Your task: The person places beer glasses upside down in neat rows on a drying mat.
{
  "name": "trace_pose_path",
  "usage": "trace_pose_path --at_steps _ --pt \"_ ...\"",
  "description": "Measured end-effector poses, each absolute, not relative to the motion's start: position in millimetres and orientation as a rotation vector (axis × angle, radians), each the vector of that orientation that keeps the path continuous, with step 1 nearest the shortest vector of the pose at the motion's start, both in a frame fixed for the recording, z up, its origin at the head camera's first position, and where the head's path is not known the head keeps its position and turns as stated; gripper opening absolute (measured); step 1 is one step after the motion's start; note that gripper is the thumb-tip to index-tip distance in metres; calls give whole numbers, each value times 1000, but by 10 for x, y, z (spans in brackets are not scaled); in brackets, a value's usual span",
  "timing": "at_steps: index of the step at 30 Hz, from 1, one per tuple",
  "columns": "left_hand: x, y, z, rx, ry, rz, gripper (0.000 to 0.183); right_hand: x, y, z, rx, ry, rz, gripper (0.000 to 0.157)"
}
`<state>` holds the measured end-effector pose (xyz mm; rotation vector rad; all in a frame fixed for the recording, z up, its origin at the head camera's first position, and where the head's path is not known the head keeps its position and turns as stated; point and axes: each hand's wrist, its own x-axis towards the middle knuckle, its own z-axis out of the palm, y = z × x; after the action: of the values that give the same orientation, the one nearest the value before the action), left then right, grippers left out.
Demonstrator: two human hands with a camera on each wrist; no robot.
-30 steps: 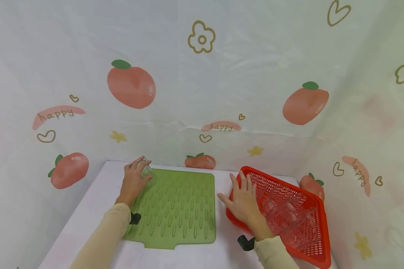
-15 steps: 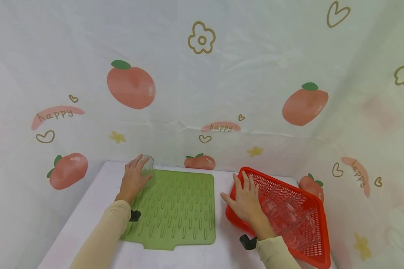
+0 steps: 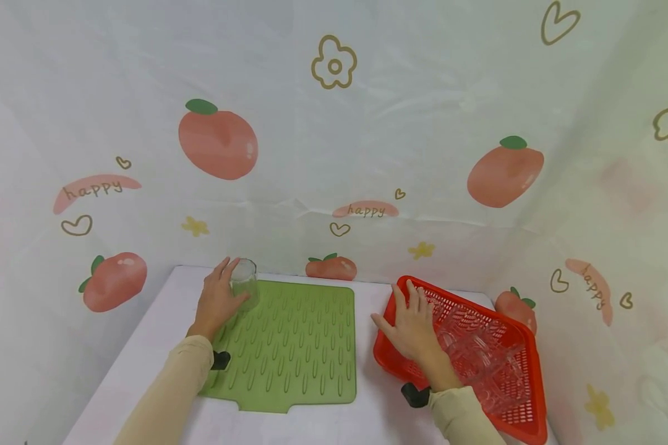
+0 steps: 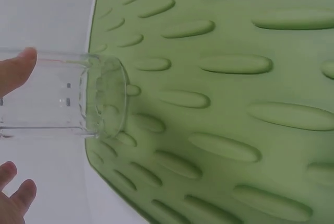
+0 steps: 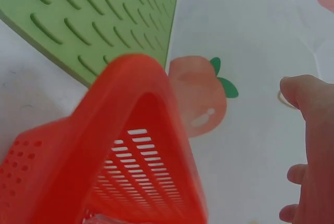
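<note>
Plainly, we see the glass (image 3: 245, 285) standing on end at the far left corner of the green mat (image 3: 297, 346), with the left hand (image 3: 217, 303) spread beside its left side. That hand's thumb overlaps the glass in our head and left wrist views, while two other fingertips lie apart from it; the fingers are not wrapped around it, and we cannot tell whether the thumb touches. Over on the right, we find the right hand (image 3: 412, 327) at the left side of the red basket (image 3: 537, 371), its fingers extended and parted, grasping nothing. From the right wrist, we see that hand apart from the basket's rim. Inside the basket we make out clear glassware (image 3: 479, 358), bunched so closely that we cannot count the pieces. The basket sits angled on the white table (image 3: 323, 426), near the mat, with a strip of table between them. Raised oval ridges cover the mat, and a tab juts from its near edge. Beyond the table, we face a white cloth (image 3: 289, 123) printed with red fruit, yellow flowers, hearts and the word "happy".
</note>
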<state>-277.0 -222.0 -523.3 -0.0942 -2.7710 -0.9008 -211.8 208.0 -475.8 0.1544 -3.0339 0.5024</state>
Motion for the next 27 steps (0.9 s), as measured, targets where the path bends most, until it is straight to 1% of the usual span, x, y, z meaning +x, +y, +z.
trace_pose_path --at_steps 4,12,22,27 --pt "-2738 -2252 -5290 -55 -2776 -965 100 -2143 2118 -4727 147 -3049 535 94" --pt "-2608 -2309 -5449 21 -2762 -1003 109 -2206 2189 -4723 133 -3070 559 94" --pt "-2439 -2370 -5657 59 -2734 -1042 114 -2296 2328 -4740 121 -3093 507 94" --pt "-2353 -2422 -5743 95 -2752 -1043 114 -2355 2425 -4701 101 -3110 541 97"
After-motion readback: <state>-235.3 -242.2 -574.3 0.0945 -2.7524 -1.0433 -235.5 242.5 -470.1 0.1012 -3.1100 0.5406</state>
